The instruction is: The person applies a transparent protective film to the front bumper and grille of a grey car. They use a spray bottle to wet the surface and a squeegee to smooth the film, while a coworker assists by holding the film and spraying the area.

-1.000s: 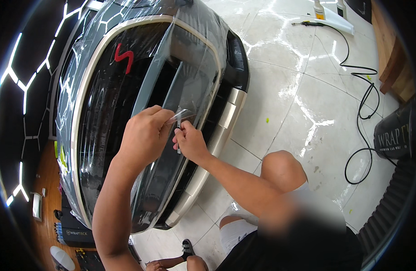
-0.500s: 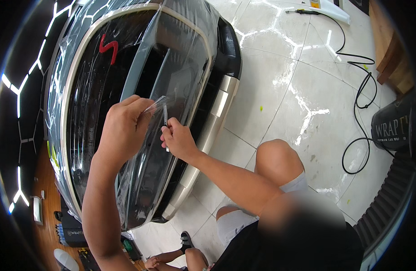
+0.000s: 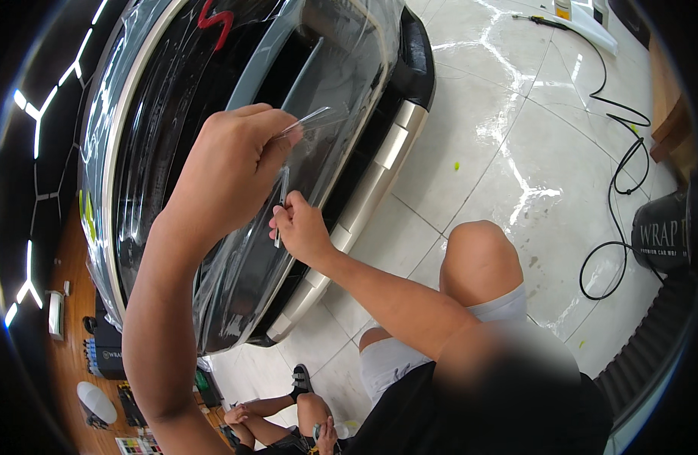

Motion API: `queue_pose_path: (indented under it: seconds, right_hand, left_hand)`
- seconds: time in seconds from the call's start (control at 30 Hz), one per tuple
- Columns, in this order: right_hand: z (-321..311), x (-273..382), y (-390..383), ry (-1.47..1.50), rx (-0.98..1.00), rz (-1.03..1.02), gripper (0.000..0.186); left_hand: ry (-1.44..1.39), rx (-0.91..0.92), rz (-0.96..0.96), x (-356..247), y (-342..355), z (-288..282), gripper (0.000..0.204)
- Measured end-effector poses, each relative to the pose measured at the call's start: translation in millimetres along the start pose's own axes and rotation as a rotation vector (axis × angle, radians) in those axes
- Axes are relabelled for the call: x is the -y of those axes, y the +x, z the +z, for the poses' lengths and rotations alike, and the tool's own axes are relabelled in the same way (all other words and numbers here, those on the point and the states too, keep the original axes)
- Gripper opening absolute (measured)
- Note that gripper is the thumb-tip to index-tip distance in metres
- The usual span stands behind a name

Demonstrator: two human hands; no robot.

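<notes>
A car's front end [image 3: 155, 144] with a black grille lies before me, covered in clear wrinkled film [image 3: 235, 303]. My left hand [image 3: 235, 163] is closed in a pinch on the film, and a thin clear edge sticks out past its fingertips. Just below it, my right hand [image 3: 299, 231] grips a slim utility knife [image 3: 277, 236]. The blade points up toward my left hand; whether it touches the film I cannot tell. A red squiggle-shaped mark [image 3: 215, 30] shows on the grille.
Glossy pale floor tiles [image 3: 485, 152] lie right of the silver lower bumper trim [image 3: 390, 148]. A black hose [image 3: 610, 182] loops beside a dark bin-like container [image 3: 662, 231]. Another person's legs [image 3: 312, 413] and hands show at the bottom. A round white lamp-like object [image 3: 96, 402] stands lower left.
My left hand has lifted up and to the right with the film edge. The right hand keeps its grip on the knife, nearly in place. The whole view has shifted slightly.
</notes>
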State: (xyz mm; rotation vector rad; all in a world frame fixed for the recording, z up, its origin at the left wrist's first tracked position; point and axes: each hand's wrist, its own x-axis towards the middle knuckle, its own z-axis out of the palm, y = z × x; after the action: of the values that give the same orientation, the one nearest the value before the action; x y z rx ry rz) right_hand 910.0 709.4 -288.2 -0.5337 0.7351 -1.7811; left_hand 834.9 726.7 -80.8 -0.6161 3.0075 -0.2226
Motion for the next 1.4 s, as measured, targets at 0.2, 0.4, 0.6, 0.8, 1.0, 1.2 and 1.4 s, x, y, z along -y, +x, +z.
queue_pose_path:
  seconds: [0.2,0.4,0.6,0.8,1.0,1.2,1.4]
  right_hand:
    - [21,-16,-18,-0.009,0.031,0.045,0.013]
    - [37,-41,-31,-0.039,0.055,0.021,0.015]
    - [55,-48,-56,-0.197,0.073,0.054,0.016]
    - [75,-75,-72,-0.274,0.094,0.025,0.016]
    - [93,-96,-85,-0.323,0.145,0.019,0.017]
    - [115,-110,-106,-0.342,0.128,-0.006,0.017]
    - [137,-172,-103,-0.462,0.161,-0.152,0.019]
  left_hand:
    - [0.000,-0.035,0.095,-1,-12,0,0.014]
    - [0.041,-0.016,0.157,-9,-19,-5,0.017]
    - [0.096,-0.025,0.204,-19,-37,-7,0.019]
    - [0.083,-0.092,0.318,-29,-47,-14,0.017]
    - [0.055,-0.081,0.337,-37,-56,-15,0.017]
    - [0.005,-0.047,0.319,-50,-66,-14,0.023]
    - [-0.055,-0.023,0.316,-50,-69,-17,0.032]
